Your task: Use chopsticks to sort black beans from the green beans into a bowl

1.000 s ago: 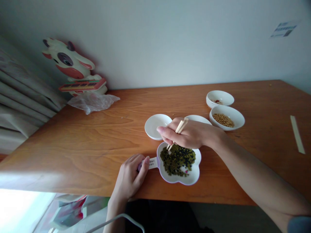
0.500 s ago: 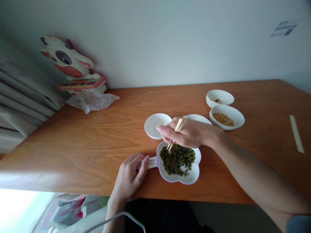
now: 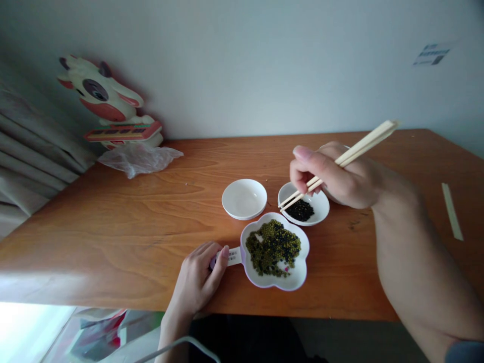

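Observation:
My left hand [image 3: 200, 275] is wrapped round the handle of a flower-shaped dish [image 3: 275, 281] with a lilac rim. Mixed green and black beans [image 3: 273, 248] lie in the dish. My right hand [image 3: 333, 176] grips a pair of wooden chopsticks [image 3: 363, 143]. Their tips hover at the left side of a white bowl [image 3: 321, 209] that holds black beans [image 3: 300, 210]; whether they pinch anything is too small to tell. To its left stands an empty white bowl [image 3: 244, 198].
Behind my right hand another white bowl is mostly hidden. A cow-shaped toy [image 3: 109, 101] and a crumpled plastic bag [image 3: 139, 159] lie at the back left. A pale strip [image 3: 452, 212] is on the table [image 3: 132, 252] at the right.
My right hand has moved up and right with the chopsticks, from the flower-shaped dish to the black bean bowl, uncovering that bowl and hiding the bowls behind. My left hand keeps its hold.

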Demonstrator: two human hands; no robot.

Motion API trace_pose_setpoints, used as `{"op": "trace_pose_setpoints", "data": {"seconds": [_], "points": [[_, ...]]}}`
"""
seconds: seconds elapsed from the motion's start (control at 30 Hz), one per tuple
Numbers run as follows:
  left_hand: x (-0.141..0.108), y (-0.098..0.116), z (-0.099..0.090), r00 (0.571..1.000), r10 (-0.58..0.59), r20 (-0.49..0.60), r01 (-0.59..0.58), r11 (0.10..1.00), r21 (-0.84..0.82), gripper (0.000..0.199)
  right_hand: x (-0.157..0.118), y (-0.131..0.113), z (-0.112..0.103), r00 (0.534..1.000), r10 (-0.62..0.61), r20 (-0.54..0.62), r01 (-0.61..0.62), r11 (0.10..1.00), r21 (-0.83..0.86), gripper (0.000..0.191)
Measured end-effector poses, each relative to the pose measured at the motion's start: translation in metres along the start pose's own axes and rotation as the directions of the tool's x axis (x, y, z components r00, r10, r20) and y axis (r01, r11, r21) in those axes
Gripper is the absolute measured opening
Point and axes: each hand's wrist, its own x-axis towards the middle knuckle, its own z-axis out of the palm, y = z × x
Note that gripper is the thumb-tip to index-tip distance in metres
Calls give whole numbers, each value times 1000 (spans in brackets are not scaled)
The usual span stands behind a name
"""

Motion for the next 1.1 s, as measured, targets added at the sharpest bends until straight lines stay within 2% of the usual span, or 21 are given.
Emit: {"op": "trace_pose_setpoints", "data": {"seconds": [0.1, 0.23, 0.43, 0.57, 0.63, 0.73, 0.9, 1.1], "points": [[-1, -1, 0, 1000, -4, 1, 4, 1000, -3, 38, -10, 6, -18, 991, 104, -79, -111, 990, -92, 68], [-2, -3, 1, 1000, -3, 8, 3, 1000, -4, 37, -18, 13, -30, 980, 175, -95, -185, 976, -113, 67], [-2, -10, 3, 999, 2, 34, -2, 1000, -12, 38, -22, 18, -31, 968, 220, -125, -236, 962, -139, 69], [-1, -9, 2, 999, 2, 36, -1, 1000, -28, 36, -20, 9, -27, 969, 206, -138, -225, 964, -142, 71], [-1, -6, 2, 999, -5, 36, 6, 1000, -30, 37, -17, 1, -22, 982, 159, -105, -169, 981, -96, 70], [0, -1, 0, 999, -11, 39, 12, 1000, -27, 37, -7, -9, -6, 999, 49, 13, -49, 999, -8, 66], [1, 2, 0, 1000, 0, 19, 1, 1000, -25, 37, 11, -14, 30, 964, -15, 267, -5, 997, 73, 62], [1, 3, -1, 1000, -11, 6, 11, 1000, -20, 38, 21, -14, 50, 944, -5, 329, 1, 1000, 13, 62]]}}
